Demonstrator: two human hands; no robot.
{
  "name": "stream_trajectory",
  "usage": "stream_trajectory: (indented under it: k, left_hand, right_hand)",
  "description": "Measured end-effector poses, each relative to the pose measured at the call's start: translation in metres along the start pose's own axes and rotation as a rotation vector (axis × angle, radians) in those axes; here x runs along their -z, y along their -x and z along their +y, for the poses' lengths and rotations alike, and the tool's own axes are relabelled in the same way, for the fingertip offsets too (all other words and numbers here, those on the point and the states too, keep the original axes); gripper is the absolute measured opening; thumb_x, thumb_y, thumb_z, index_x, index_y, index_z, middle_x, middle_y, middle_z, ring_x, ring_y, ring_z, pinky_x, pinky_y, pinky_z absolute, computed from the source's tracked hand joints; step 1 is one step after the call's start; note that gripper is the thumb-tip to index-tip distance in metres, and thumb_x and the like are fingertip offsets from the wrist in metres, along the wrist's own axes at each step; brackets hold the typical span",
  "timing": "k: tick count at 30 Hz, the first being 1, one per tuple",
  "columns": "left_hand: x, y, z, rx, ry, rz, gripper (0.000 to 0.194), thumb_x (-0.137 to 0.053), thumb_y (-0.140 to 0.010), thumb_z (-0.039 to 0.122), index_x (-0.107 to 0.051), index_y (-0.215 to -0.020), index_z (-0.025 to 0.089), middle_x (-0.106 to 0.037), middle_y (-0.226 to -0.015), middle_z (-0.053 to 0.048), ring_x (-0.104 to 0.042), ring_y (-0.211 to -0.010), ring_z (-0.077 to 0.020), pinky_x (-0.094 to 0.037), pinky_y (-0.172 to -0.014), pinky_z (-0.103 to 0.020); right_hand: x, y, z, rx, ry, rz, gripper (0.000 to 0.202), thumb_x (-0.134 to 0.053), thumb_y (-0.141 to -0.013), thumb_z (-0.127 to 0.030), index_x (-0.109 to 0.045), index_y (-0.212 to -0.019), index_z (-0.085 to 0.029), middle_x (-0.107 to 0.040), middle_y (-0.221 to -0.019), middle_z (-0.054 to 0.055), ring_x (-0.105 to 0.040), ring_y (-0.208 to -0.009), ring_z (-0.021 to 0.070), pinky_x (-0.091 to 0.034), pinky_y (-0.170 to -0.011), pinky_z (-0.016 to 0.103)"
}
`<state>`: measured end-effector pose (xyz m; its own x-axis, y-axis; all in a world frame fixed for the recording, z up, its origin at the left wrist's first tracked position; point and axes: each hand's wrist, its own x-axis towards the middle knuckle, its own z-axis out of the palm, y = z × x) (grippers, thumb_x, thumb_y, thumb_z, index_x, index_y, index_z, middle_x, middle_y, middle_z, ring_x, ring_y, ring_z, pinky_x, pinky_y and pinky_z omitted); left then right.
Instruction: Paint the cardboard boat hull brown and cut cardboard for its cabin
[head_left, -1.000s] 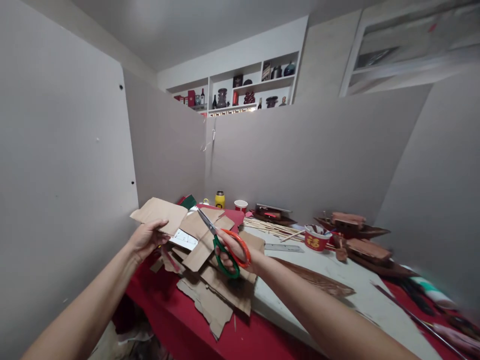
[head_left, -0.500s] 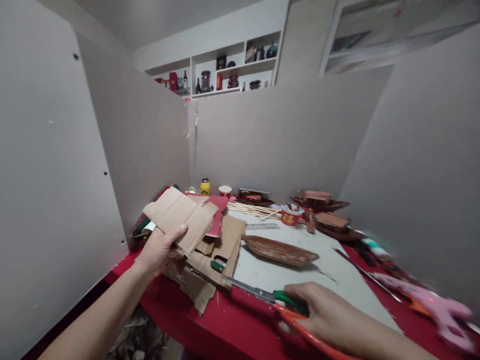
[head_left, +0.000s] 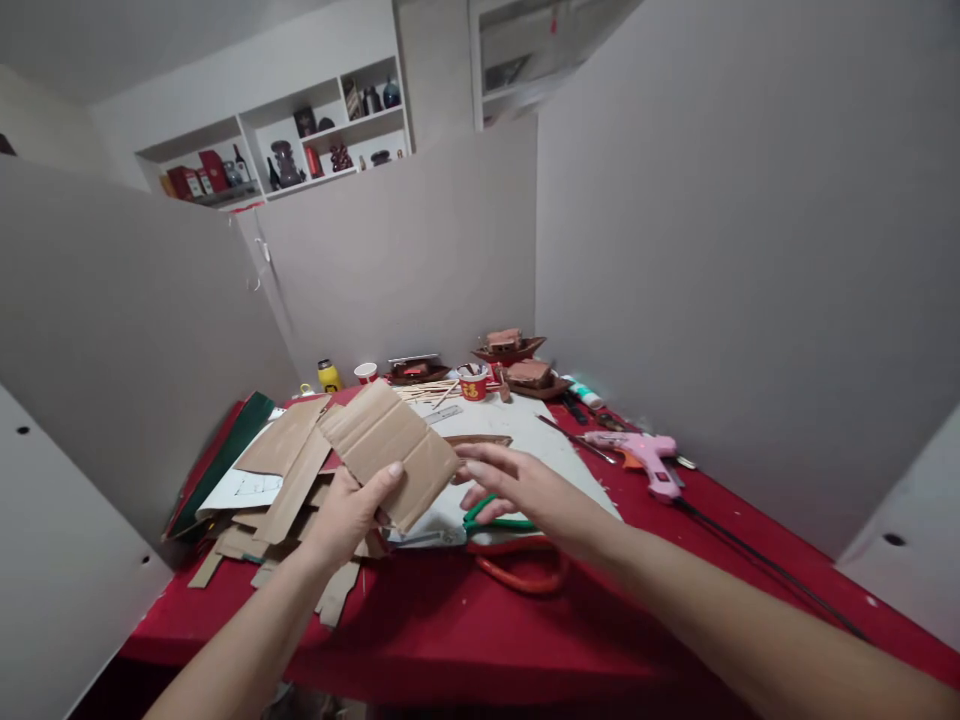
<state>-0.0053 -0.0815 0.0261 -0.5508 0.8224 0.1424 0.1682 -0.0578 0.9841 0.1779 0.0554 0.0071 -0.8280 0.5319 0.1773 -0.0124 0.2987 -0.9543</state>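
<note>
A creased piece of brown cardboard is held up over the table in my left hand, thumb on its near face. My right hand is at the cardboard's right corner with its fingers apart; whether a fingertip touches the corner is unclear. Under that hand lie scissors, one handle green and the other orange, at the table's front. Most of a brown wooden boat hull is hidden behind the cardboard and my fingers.
Cardboard scraps pile up on the left. A pink glue gun lies on the right, its cord trailing forward. Farther back are thin sticks, a red cup, a yellow bottle and model boats. Grey panels enclose the table.
My right hand has let go of the scissors, now lying on the table, and has come up to the cardboard. My left hand has brought the cardboard rightward. The view has swung right.
</note>
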Motion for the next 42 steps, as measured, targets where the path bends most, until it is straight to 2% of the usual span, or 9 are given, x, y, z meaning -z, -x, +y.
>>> stream_trajectory:
  k: [5,13,17,19,22,24,29,33,42]
  left_hand:
    - [-0.009,-0.003,-0.007,0.020,-0.015,-0.109,0.045,-0.079,-0.069,0.057,-0.065,-0.080,0.015,-0.045,-0.048,0.007,-0.034,-0.037,-0.0050,-0.028,-0.037,-0.017]
    - [0.054,0.012,0.007,0.181,-0.089,-0.156,0.045,-0.078,-0.073,0.053,-0.069,-0.100,0.017,-0.033,-0.042,0.013,-0.025,-0.033,-0.0023,-0.018,-0.037,-0.013]
    - [0.084,0.063,0.014,0.502,-0.269,-0.400,0.036,-0.084,-0.070,0.041,-0.078,-0.091,0.012,-0.063,-0.051,-0.003,-0.056,-0.040,-0.0144,-0.036,-0.037,-0.020]
    - [0.088,0.085,0.020,0.422,-0.527,-0.396,0.035,-0.081,-0.075,0.037,-0.079,-0.104,0.018,-0.075,-0.072,-0.007,-0.069,-0.063,-0.0197,-0.050,-0.055,-0.022]
    - [0.078,0.099,0.028,0.289,-0.627,-0.207,0.037,-0.077,-0.079,0.037,-0.077,-0.112,0.021,-0.078,-0.099,-0.010,-0.071,-0.088,-0.0253,-0.054,-0.072,-0.026]
    - [0.063,0.095,0.030,0.276,-0.474,-0.168,0.037,-0.075,-0.080,0.038,-0.077,-0.112,0.020,-0.078,-0.090,-0.009,-0.071,-0.082,-0.0237,-0.055,-0.072,-0.027]
    - [0.015,0.058,0.013,0.189,-0.059,-0.248,0.042,-0.084,-0.068,0.047,-0.077,-0.094,0.015,-0.074,-0.069,-0.007,-0.067,-0.062,-0.0185,-0.054,-0.061,-0.027]
    - [-0.012,0.031,-0.003,0.094,-0.052,-0.298,0.046,-0.078,-0.070,0.060,-0.071,-0.069,0.014,-0.071,-0.062,-0.008,-0.066,-0.055,-0.0172,-0.053,-0.058,-0.028]
    - [-0.020,-0.008,-0.009,-0.023,-0.074,-0.270,0.049,-0.076,-0.072,0.061,-0.061,-0.059,0.016,-0.064,-0.052,-0.002,-0.055,-0.047,-0.0108,-0.045,-0.051,-0.022]
  right_hand:
    - [-0.007,-0.024,0.005,0.004,-0.365,0.011,0.051,-0.071,-0.069,-0.066,-0.062,-0.073,-0.015,-0.062,-0.050,0.000,-0.056,-0.041,0.0112,-0.049,-0.043,0.023]
    - [0.027,-0.027,0.018,0.027,-0.645,0.251,0.042,-0.083,-0.062,-0.051,-0.061,-0.075,-0.018,-0.064,-0.061,-0.003,-0.054,-0.043,0.0066,-0.047,-0.042,0.019]
    - [0.018,-0.018,0.017,-0.046,-0.651,0.125,0.038,-0.086,-0.061,-0.047,-0.065,-0.070,-0.016,-0.065,-0.060,-0.002,-0.054,-0.042,0.0069,-0.045,-0.039,0.018]
    - [0.009,-0.014,0.015,-0.073,-0.636,0.049,0.038,-0.086,-0.062,-0.047,-0.067,-0.068,-0.015,-0.066,-0.061,0.000,-0.055,-0.042,0.0073,-0.046,-0.039,0.018]
    - [-0.003,-0.008,0.013,-0.087,-0.609,-0.030,0.038,-0.086,-0.063,-0.049,-0.069,-0.070,-0.015,-0.067,-0.063,0.000,-0.056,-0.043,0.0083,-0.047,-0.040,0.020]
    - [-0.010,-0.005,0.013,-0.087,-0.590,-0.058,0.040,-0.085,-0.063,-0.052,-0.069,-0.071,-0.016,-0.067,-0.062,0.000,-0.057,-0.044,0.0093,-0.049,-0.043,0.021]
    - [-0.016,-0.002,0.015,-0.053,-0.506,-0.060,0.044,-0.080,-0.068,-0.056,-0.069,-0.075,-0.015,-0.067,-0.060,0.000,-0.060,-0.045,0.0104,-0.050,-0.047,0.022]
    - [-0.010,-0.005,0.016,0.001,-0.450,-0.019,0.044,-0.077,-0.070,-0.057,-0.068,-0.075,-0.015,-0.066,-0.058,-0.001,-0.059,-0.044,0.0098,-0.046,-0.045,0.021]
    - [0.003,-0.014,0.025,0.014,-0.407,0.083,0.044,-0.080,-0.068,-0.058,-0.066,-0.065,-0.017,-0.066,-0.050,0.000,-0.058,-0.044,0.0109,-0.049,-0.048,0.023]
